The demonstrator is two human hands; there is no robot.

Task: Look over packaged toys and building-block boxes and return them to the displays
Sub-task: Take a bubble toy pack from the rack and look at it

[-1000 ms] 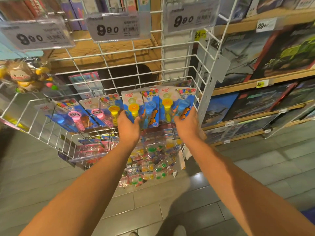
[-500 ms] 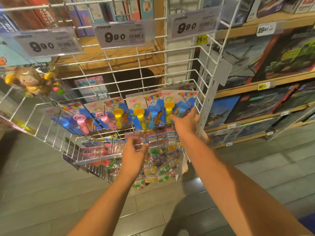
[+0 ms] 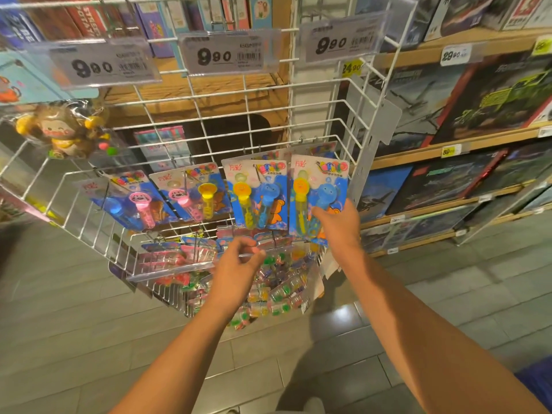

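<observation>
head view: the right hand (image 3: 339,225) grips the lower edge of the rightmost bubble wand blister pack (image 3: 318,192), fingers curled onto its blue card, the pack hanging from the white wire rack (image 3: 325,106). three more bubble wand packs hang to its left along the same row. the left hand (image 3: 237,264) is lower, fingers curled and pinching the top edge of a clear bag of small coloured toys (image 3: 277,282) hanging under that row. above are 9.90 price tags (image 3: 225,55); a bagged monkey toy (image 3: 64,131) hangs at left. building-block boxes (image 3: 493,97) fill wooden shelves at right.
</observation>
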